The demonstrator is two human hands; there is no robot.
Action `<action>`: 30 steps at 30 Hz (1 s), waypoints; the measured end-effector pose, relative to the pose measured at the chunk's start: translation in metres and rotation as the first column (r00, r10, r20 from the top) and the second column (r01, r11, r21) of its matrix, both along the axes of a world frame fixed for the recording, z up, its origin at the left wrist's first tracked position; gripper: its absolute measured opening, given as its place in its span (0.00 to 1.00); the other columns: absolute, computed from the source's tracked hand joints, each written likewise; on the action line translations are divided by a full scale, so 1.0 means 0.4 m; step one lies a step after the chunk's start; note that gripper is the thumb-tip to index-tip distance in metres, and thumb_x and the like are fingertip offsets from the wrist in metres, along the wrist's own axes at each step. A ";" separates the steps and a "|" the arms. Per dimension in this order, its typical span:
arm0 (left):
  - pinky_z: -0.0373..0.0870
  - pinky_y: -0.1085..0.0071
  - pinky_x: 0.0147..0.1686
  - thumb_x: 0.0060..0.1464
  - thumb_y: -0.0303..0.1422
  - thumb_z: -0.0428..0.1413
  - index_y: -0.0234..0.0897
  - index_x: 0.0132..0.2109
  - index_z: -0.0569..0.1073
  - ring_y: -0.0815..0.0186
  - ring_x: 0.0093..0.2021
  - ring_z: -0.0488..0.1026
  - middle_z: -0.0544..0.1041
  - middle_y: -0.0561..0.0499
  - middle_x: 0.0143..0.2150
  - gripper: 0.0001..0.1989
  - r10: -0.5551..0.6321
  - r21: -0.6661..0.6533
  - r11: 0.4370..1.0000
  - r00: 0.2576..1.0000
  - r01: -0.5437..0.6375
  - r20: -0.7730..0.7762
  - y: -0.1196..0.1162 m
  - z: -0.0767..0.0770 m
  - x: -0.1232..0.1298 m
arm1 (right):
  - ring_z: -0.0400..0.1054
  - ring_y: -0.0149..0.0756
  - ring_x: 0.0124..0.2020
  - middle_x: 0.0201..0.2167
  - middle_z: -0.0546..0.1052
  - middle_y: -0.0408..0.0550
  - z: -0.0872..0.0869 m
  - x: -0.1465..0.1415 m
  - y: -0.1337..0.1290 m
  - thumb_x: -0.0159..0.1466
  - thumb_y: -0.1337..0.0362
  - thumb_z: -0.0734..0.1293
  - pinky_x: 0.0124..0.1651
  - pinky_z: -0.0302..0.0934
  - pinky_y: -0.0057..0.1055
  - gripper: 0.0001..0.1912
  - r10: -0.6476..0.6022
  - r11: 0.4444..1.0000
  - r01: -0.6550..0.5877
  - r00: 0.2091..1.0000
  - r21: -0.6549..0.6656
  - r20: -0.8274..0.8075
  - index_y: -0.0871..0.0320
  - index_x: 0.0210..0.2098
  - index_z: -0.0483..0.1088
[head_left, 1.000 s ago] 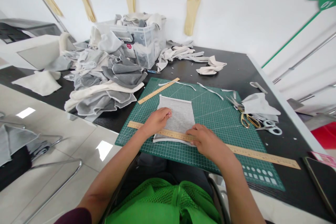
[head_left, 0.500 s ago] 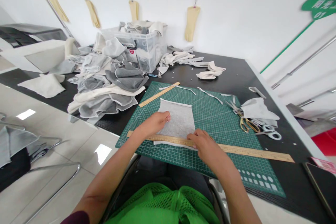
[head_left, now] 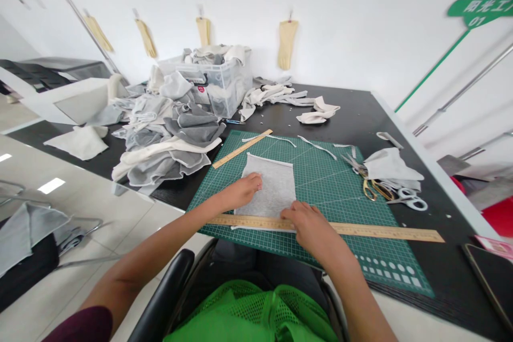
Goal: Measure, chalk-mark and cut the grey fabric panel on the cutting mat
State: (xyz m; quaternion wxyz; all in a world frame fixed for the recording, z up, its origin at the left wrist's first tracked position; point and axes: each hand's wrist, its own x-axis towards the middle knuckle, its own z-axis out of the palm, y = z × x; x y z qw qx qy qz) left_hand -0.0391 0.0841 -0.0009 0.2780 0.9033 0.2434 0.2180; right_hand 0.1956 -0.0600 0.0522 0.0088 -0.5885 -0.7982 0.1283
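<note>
A grey piece of cloth (head_left: 274, 184) lies flat on the green cutting mat (head_left: 320, 171), its far edge trimmed in white. Across its near end runs a long wooden ruler (head_left: 372, 230), with a thin strip of the cloth showing below it. My right hand (head_left: 308, 224) grips the ruler by its near side, fingertips over the cloth. My left hand (head_left: 246, 191) is closed over the left part of the cloth, thumb and fingers pinched together; whatever they hold is hidden.
A shorter wooden ruler (head_left: 242, 148) and thin cloth strips (head_left: 316, 146) lie on the mat's far part. Scissors (head_left: 411, 199) and cloth scraps (head_left: 393, 164) sit at right, near a phone (head_left: 489, 278). A cloth pile (head_left: 168, 139) and a clear plastic box (head_left: 224, 85) stand at left.
The ruler has slid slightly toward the cloth's near edge, so less cloth shows below it. My left hand has shifted a little right. The whole view has tilted slightly.
</note>
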 end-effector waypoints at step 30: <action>0.71 0.63 0.53 0.68 0.27 0.45 0.35 0.48 0.69 0.59 0.52 0.75 0.77 0.43 0.48 0.09 -0.082 0.170 0.976 0.958 0.132 -0.274 0.001 0.003 0.006 | 0.69 0.42 0.44 0.40 0.76 0.50 0.024 0.077 -0.019 0.59 0.76 0.66 0.42 0.53 0.32 0.12 -0.168 0.976 0.168 0.986 -0.136 0.007 0.55 0.39 0.73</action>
